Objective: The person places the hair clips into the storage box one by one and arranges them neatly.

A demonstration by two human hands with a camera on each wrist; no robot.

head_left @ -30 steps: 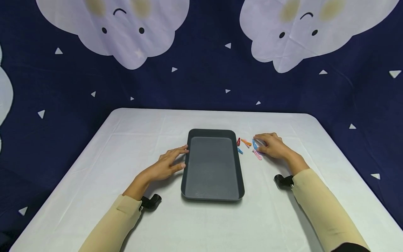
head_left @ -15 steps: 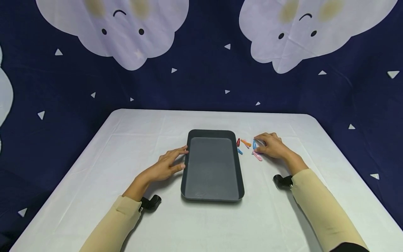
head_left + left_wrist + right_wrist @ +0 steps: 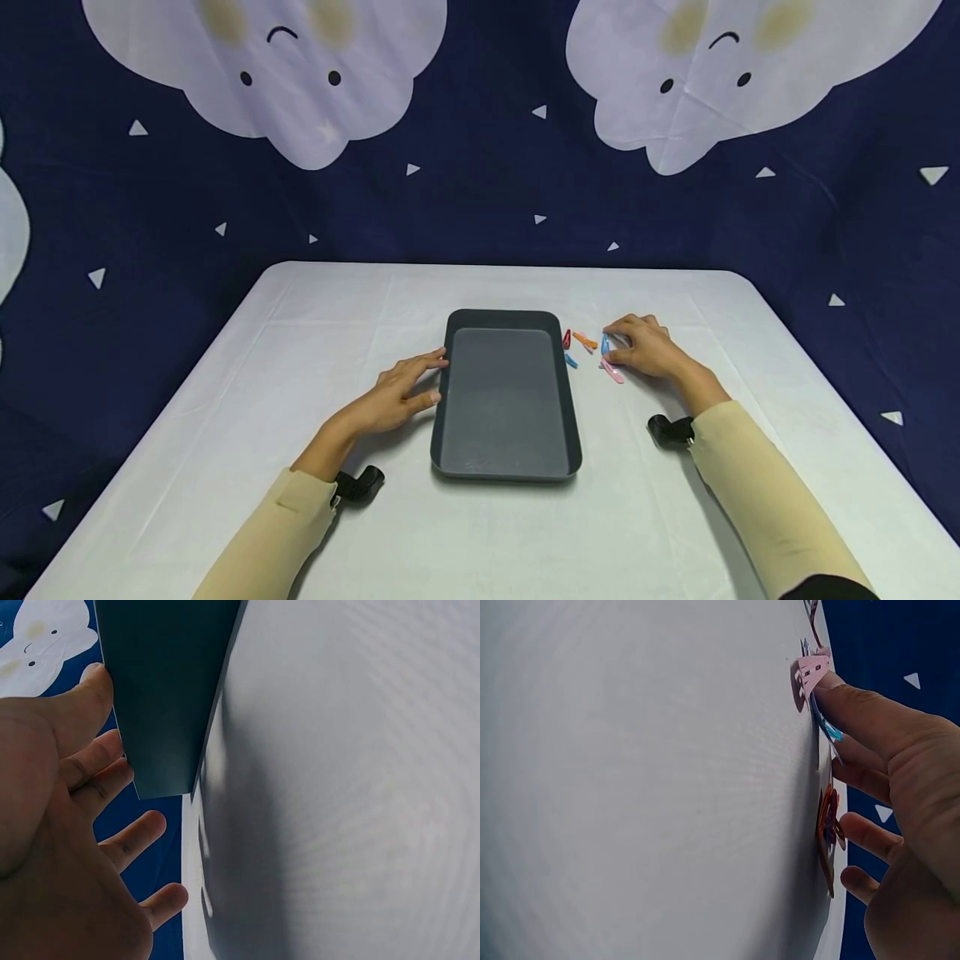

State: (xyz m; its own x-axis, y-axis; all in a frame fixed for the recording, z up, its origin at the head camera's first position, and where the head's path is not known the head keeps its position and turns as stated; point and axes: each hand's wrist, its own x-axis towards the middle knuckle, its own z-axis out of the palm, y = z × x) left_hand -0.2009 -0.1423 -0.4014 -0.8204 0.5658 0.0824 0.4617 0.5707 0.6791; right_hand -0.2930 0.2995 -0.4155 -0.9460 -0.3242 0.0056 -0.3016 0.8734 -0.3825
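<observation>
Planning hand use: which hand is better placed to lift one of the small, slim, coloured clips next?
Probably the right hand: its fingers are at the clips. The left hand is across the shallow, dark-grey rectangular tray from them.

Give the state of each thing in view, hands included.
Dark grey rectangular tray, open side up on white table
Left hand, fingers touching tray's left side
Right hand, fingers bent, at the clips
Small blue clip, between right thumb and fingers; grip unclear
Small pink clip, at right thumb
Small orange clip, lying on table
Small red clip, beside tray
Second blue clip, beside tray
</observation>
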